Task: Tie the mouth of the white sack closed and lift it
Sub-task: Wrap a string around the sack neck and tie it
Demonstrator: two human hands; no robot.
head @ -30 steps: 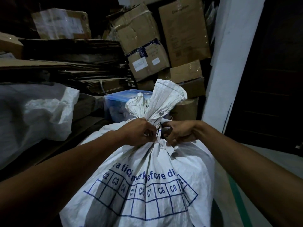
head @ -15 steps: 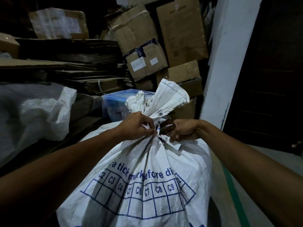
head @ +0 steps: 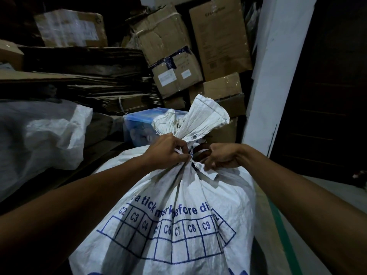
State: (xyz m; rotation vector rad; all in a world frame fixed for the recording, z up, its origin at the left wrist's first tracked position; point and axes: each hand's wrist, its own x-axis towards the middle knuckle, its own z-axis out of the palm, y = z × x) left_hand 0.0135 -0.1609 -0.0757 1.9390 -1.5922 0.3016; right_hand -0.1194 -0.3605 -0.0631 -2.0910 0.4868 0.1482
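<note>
A full white woven sack with blue print and a grid of boxes stands upright in front of me. Its mouth is gathered into a bunched neck that fans out above my hands. A white tie strip wraps the neck. My left hand pinches one end of the strip at the left side of the neck. My right hand grips the other end at the right side, with a loose tail hanging below it.
Stacked cardboard boxes and flattened cartons fill the back. A blue plastic tub sits just behind the sack, another white sack at the left. A white pillar and a dark door stand at the right.
Both hands have drawn slightly apart at the neck, pulling the tie strip's ends outward. The sack has stayed in place.
</note>
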